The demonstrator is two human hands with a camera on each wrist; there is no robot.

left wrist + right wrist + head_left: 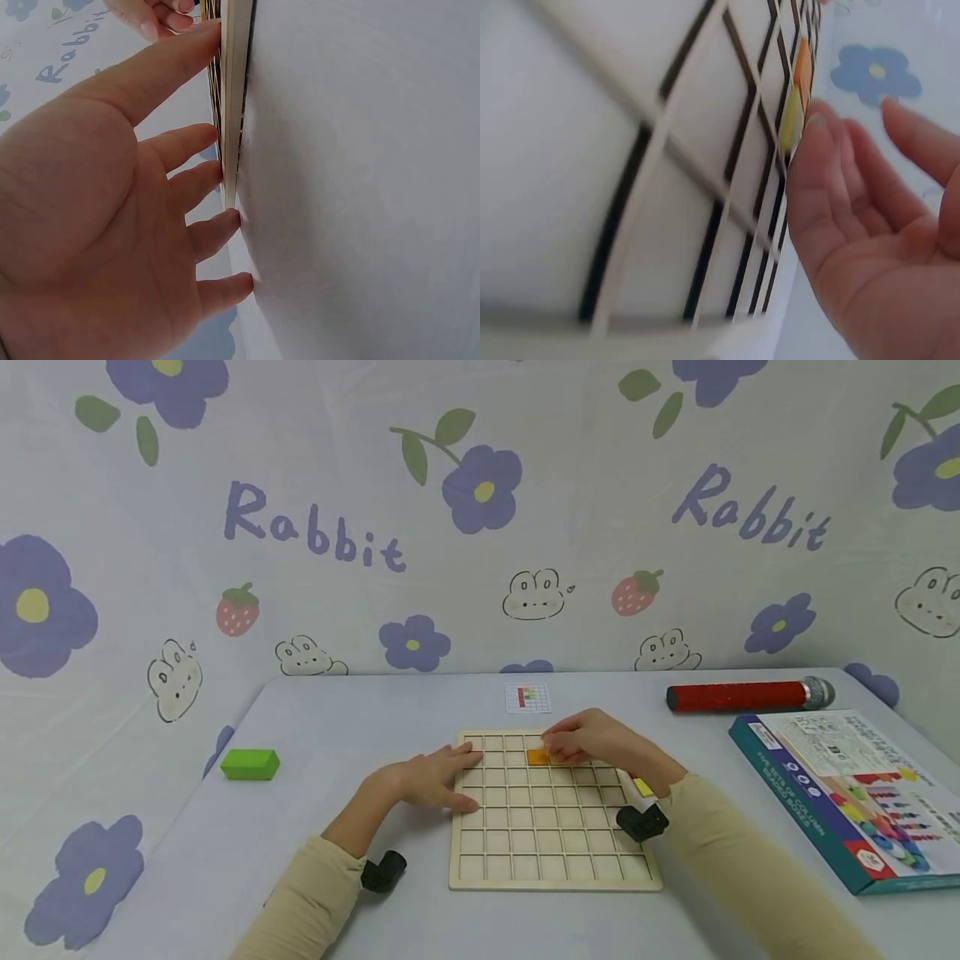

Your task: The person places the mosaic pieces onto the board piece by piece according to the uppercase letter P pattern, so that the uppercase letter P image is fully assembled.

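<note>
A pale wooden grid board [510, 866] lies on the table. My left hand [431, 779] is spread at its left edge, with thumb and some fingertips touching the border; the lower fingers reach the tabletop in the left wrist view. An orange tile [537, 757] sits in a cell of an upper row. Beside it, the right wrist view shows a yellow tile [789, 120] lying in the grid. My right hand [592, 739] is over that row, one digit's tip right at the yellow tile, another digit held apart. Nothing shows gripped in either hand.
A small pattern card [528, 698] lies behind the board. Yellow and red pieces [642, 787] show by its right edge, partly behind the right wrist. A green block [250, 764] stands at left; a red microphone [738, 697] and a flat teal box [795, 827] are at right.
</note>
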